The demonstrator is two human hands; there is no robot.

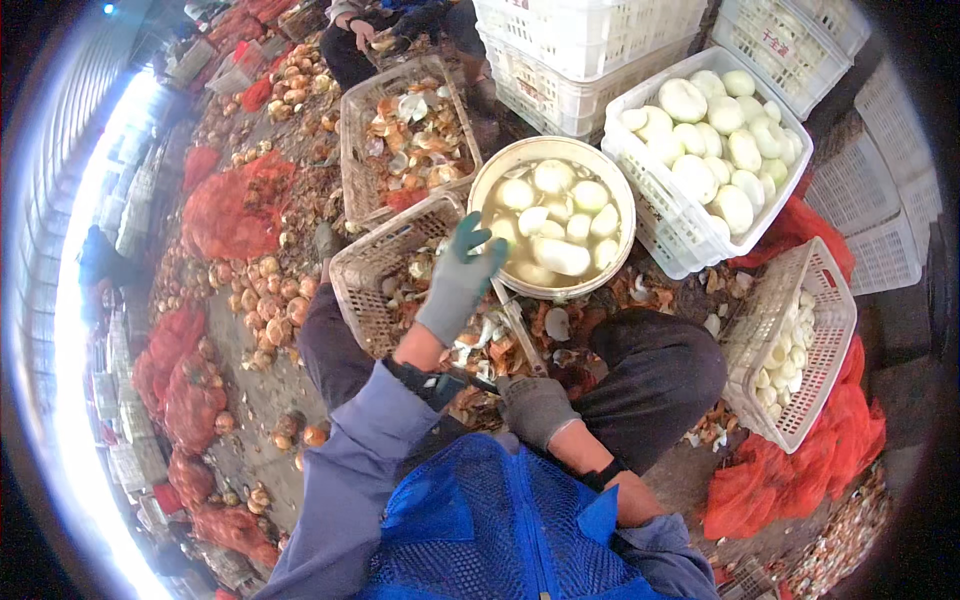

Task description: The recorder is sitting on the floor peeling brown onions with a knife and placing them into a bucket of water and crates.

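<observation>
My left hand, in a grey glove with green fingertips, reaches over the near left rim of a round bucket. Its fingers are spread beside a peeled onion at the bucket's left side. Several peeled onions float in cloudy water there. Low in front of my body, my right hand, in a grey glove, is closed around a dark, narrow tool, perhaps a knife; its handle is hidden. Under my left hand stands a plastic crate with onions and skins in it.
A second crate with skins stands beyond. At right are a white crate heaped with peeled onions and a tilted crate with smaller peeled pieces. Stacked crates rise behind the bucket. Unpeeled onions and red mesh sacks lie left; another person's hand is at the top.
</observation>
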